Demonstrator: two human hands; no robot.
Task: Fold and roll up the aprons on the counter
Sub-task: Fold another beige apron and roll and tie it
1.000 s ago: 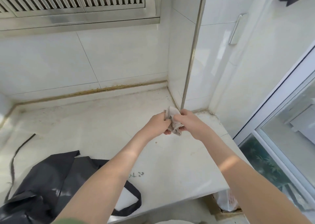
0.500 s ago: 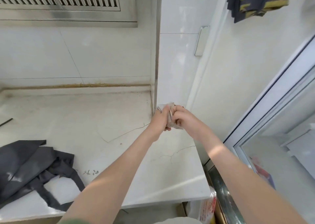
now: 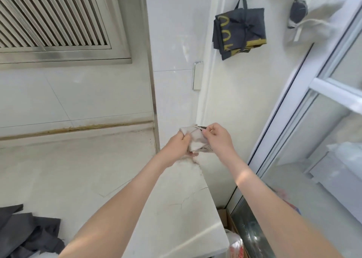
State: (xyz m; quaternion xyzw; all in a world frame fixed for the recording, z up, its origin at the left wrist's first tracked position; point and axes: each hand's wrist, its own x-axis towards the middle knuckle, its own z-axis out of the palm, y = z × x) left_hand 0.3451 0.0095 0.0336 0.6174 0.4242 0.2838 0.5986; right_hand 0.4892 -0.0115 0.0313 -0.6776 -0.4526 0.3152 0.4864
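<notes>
Head view: left hand (image 3: pixel 177 146), right hand (image 3: pixel 217 138), both grips tight on one beige apron (image 3: pixel 195 140); one dark apron (image 3: pixel 29 234) on counter (image 3: pixel 82 179).

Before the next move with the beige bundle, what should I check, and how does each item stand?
1. Left hand grip on the beige cloth bundle: ok, fingers curl round it.
2. Right hand grip: ok, pinching its upper edge.
3. Bundle rolled tight and secured: cannot tell, hands cover it.
4. Bare counter under the hands: ok.
5. Dark apron folded: not ok, crumpled at the counter's left end.
</notes>
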